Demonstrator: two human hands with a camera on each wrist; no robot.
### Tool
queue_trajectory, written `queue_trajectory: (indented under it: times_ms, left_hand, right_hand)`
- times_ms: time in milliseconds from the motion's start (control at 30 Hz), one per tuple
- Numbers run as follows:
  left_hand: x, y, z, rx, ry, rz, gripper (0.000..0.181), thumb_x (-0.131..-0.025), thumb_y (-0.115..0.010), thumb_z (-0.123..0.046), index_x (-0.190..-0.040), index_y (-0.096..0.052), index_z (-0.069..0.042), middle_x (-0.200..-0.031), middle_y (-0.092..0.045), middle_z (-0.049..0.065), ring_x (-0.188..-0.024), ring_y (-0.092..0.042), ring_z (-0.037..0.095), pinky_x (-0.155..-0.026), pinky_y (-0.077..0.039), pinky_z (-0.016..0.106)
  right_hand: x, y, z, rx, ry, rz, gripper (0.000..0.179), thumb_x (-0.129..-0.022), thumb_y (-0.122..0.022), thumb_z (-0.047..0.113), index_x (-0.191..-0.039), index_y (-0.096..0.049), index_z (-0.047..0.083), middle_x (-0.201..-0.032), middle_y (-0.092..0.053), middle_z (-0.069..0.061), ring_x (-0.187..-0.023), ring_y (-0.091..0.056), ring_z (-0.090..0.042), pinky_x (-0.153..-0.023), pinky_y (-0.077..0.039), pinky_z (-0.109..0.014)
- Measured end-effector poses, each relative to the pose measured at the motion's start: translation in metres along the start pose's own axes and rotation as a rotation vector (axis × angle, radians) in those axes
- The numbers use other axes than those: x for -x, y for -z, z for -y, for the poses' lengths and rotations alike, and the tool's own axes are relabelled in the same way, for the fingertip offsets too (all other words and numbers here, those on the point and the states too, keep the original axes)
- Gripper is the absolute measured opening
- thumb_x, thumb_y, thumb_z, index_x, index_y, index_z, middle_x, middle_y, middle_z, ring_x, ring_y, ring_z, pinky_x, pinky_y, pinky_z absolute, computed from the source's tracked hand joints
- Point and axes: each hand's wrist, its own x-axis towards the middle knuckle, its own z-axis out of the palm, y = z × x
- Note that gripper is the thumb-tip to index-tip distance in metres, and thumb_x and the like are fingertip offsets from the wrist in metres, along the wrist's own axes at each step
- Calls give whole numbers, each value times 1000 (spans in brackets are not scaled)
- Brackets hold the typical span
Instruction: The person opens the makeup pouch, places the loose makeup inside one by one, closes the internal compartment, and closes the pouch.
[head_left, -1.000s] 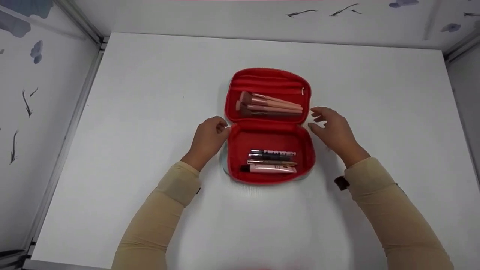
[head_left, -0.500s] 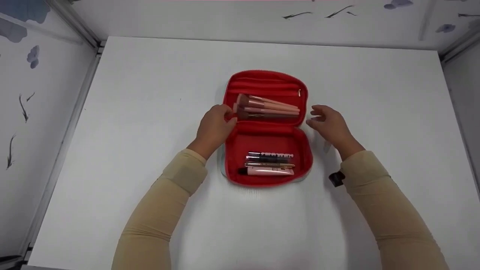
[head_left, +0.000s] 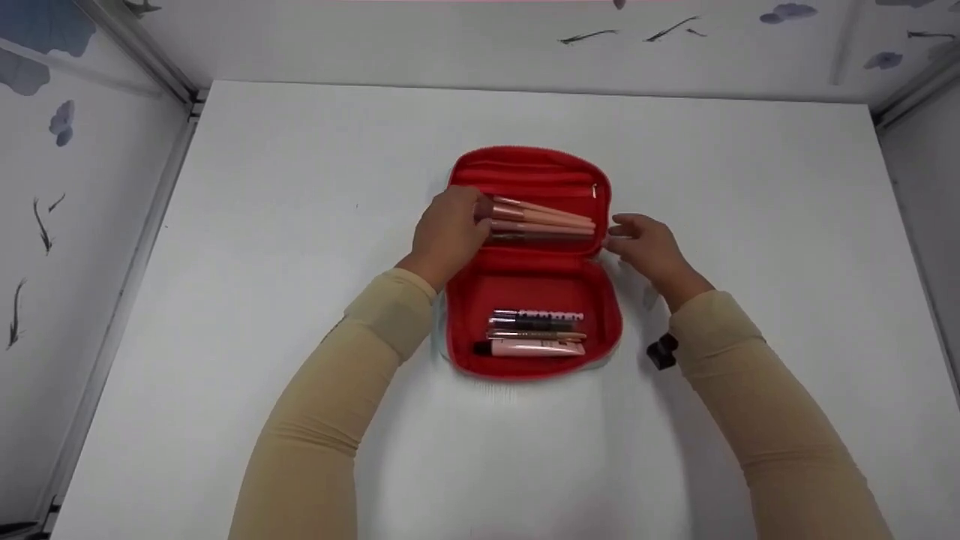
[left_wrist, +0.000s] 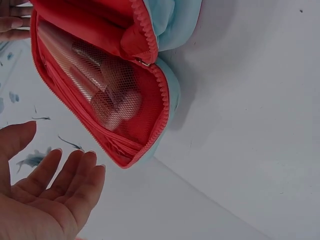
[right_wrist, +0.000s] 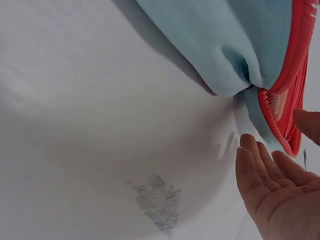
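Observation:
A makeup bag [head_left: 525, 289], red inside and light blue outside, lies unzipped and spread flat. Several pink-handled makeup brushes [head_left: 547, 221] sit in its far half, behind mesh in the left wrist view. The near half holds a pink tube [head_left: 536, 348] with a black cap and several slim pencil-like sticks [head_left: 536, 325]. My left hand [head_left: 450, 229] hovers over the lid's left side, hiding the brush heads in the head view; its fingers are loosely bent and hold nothing. At the lid's right edge is my right hand [head_left: 646, 247], fingers relaxed, fingertips close to the red zipper rim [right_wrist: 272, 120].
The bag rests on a white table [head_left: 300, 187]. White panels with blue floral prints [head_left: 787, 13] stand behind and to the left. A small dark object [head_left: 662, 351] shows beside the right sleeve cuff.
My left hand has moved up and right, from beside the bag's hinge to over the brush heads. The right hand has come slightly nearer the lid's edge. The bag's contents stay in place.

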Motion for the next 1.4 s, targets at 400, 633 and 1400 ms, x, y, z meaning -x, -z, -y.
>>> queue_trajectory:
  times_ms: [400, 633, 1400]
  left_hand:
    - [-19, -1, -18, -139, -15, 36, 24, -94, -58, -19, -113, -59, -6, -109, -59, 7, -101, -53, 18, -91, -47, 31]
    - [-29, -5, -27, -178, -15, 62, 21, -95, -58, -20, -111, -58, -7, -109, -58, 8, -100, -53, 19, -87, -47, 32]
    - [-47, -52, -68, -160, -76, 99, 23, -99, -54, -20, -118, -59, -8, -115, -60, 7, -109, -57, 19, -89, -50, 32]
  right_hand:
    - [-6, -9, 1, -35, 9, 20, 59, -95, -57, 19, -146, -35, 0, -139, -49, -19, -121, -49, -27, -95, -45, -37]
    - [-7, -13, 1, -55, -7, 12, 57, -94, -56, 17, -144, -37, -2, -138, -48, -19, -119, -48, -27, -99, -44, -40]
    - [3, -30, -5, 35, 77, -70, 50, -89, -62, 6, -134, -43, -6, -126, -54, -22, -110, -52, -27, -92, -44, -35]
